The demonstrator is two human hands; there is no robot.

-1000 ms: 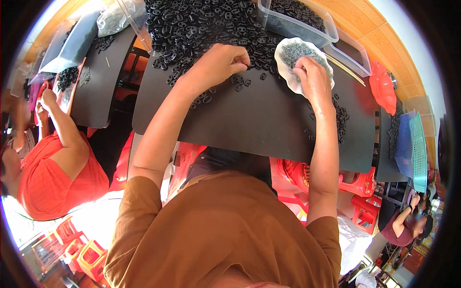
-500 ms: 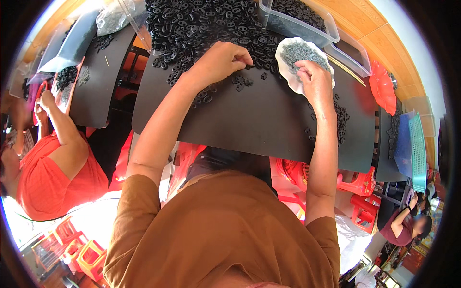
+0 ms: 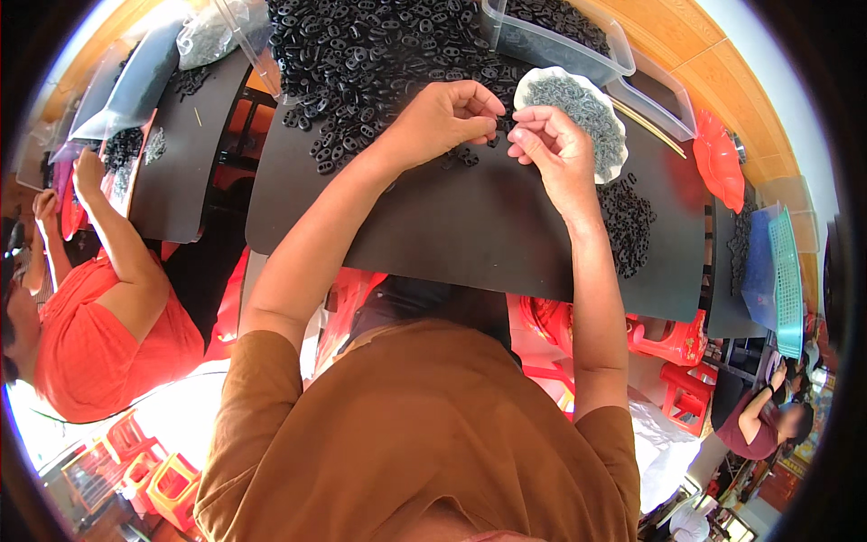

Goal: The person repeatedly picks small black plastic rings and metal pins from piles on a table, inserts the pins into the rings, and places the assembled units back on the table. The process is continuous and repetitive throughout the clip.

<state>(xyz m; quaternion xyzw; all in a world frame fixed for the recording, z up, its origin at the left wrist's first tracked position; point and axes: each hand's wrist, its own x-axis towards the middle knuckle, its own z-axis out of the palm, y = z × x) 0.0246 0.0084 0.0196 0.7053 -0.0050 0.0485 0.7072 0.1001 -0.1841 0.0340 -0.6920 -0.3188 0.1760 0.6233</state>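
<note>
My left hand (image 3: pixel 442 122) is over the dark table (image 3: pixel 433 226) with thumb and forefinger pinched together. Facing it, my right hand (image 3: pixel 558 155) is also in a pinch, its fingertips a small gap from the left ones. Whatever is between the fingers of either hand is too small to name. A big heap of black two-holed plastic pieces (image 3: pixel 370 72) lies beyond my left hand. Beside my right hand, a white wavy-edged dish (image 3: pixel 522 88) holds many tiny grey pieces (image 3: pixel 578 104). A few loose black pieces (image 3: pixel 462 157) lie under my left hand.
A smaller pile of black pieces (image 3: pixel 628 230) lies right of my right forearm. Behind the dish are a clear plastic box (image 3: pixel 560 50) and thin yellowish sticks (image 3: pixel 652 131). A red dish (image 3: pixel 720 167) sits at the right edge. A person in red (image 3: pixel 108 334) works at the left table.
My right hand has come away from the dish of grey pieces, moving left. My left hand has moved right from the edge of the heap, bringing both hands' fingertips close together.
</note>
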